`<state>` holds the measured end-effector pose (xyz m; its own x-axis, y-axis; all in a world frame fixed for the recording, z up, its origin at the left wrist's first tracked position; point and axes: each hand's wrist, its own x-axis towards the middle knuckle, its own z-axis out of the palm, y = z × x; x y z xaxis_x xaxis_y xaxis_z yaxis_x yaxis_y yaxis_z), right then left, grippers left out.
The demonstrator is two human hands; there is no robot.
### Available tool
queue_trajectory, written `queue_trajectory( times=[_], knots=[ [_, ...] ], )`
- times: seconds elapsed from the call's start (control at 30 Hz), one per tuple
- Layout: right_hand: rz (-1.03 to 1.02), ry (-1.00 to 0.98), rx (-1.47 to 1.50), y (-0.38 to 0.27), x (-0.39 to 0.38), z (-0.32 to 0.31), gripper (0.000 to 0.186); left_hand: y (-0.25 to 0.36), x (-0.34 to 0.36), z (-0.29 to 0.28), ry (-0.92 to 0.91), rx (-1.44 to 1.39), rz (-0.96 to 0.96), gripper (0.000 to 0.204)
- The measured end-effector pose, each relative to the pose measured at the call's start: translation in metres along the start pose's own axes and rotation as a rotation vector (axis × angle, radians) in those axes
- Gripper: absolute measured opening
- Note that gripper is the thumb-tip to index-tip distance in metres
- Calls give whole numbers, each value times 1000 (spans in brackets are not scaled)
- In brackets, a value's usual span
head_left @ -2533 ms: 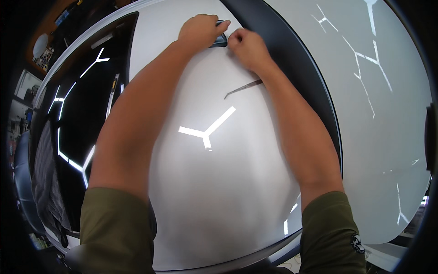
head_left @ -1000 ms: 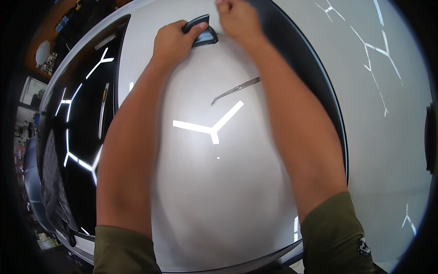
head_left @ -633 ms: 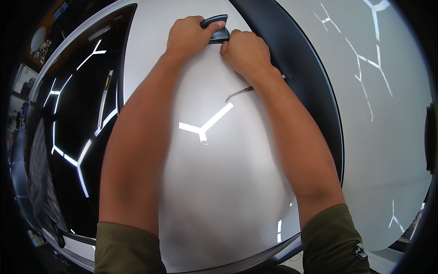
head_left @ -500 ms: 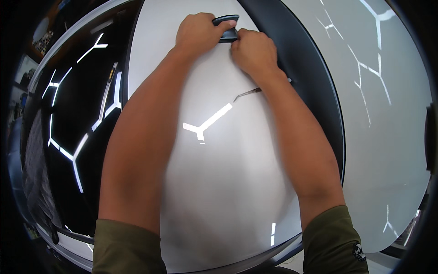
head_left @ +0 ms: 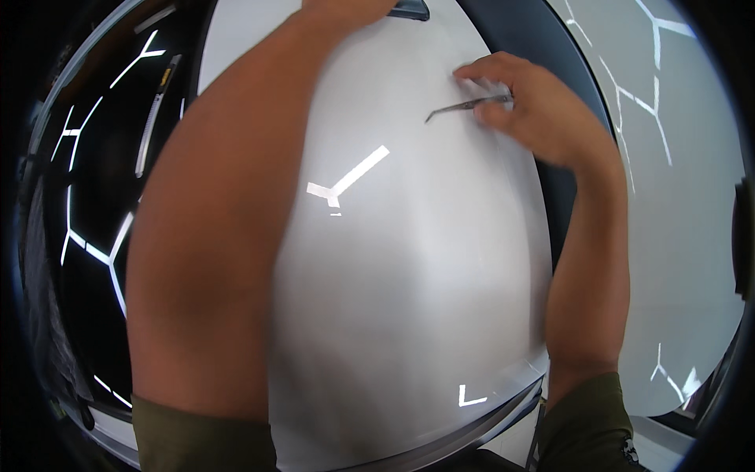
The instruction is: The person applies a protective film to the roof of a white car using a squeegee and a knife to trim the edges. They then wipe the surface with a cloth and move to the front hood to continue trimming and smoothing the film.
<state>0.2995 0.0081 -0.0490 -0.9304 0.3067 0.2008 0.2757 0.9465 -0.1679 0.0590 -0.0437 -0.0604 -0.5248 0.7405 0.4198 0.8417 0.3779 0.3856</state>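
Bent-tipped, slender grey metal tweezers (head_left: 464, 105) lie on the glossy white curved panel (head_left: 409, 275), long axis rising from the tip at left toward the nearer right hand (head_left: 539, 114), whose thumb and fingers stand apart around the rear end; contact is unclear. The left hand (head_left: 346, 9), cropped, is beside a dark fin-shaped piece (head_left: 413, 9); its grip cannot be told. Panel room opens leftward and nearer the person; a smooth black strip (head_left: 519, 35) borders the right.

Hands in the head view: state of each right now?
Left hand: mostly cut off by the top edge; cannot be told.
Right hand: open at the bent-tipped tweezers, not closed on them.
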Motion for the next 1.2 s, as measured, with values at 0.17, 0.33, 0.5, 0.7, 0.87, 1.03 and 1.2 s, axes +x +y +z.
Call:
queue_trajectory(
  times=[0.17, 0.33, 0.5, 0.7, 0.87, 1.03, 1.2],
  knots=[
    [83, 14, -125, -17, -9, 9, 12, -3, 2, 0, 39, 25, 13, 60],
    [148, 178, -206, -6, 12, 21, 14, -1, 2, 0, 22, 4, 6, 61],
    [361, 61, -39, -47, 44, -10, 24, -4, -5, -8, 8, -17, -9, 61],
    [247, 6, -58, -11, 45, 18, 34, 0, -2, -6, 9, -3, -29, 60],
    [174, 97, -160, -5, 47, 23, 35, 2, 3, -3, 13, 37, -27, 60],
    [182, 144, -266, -14, 48, 28, 36, 2, 4, -3, 15, 17, -38, 60],
    [230, 222, -370, -17, 45, 44, 38, 5, -2, -9, 17, 7, -5, 59]
  ],
)
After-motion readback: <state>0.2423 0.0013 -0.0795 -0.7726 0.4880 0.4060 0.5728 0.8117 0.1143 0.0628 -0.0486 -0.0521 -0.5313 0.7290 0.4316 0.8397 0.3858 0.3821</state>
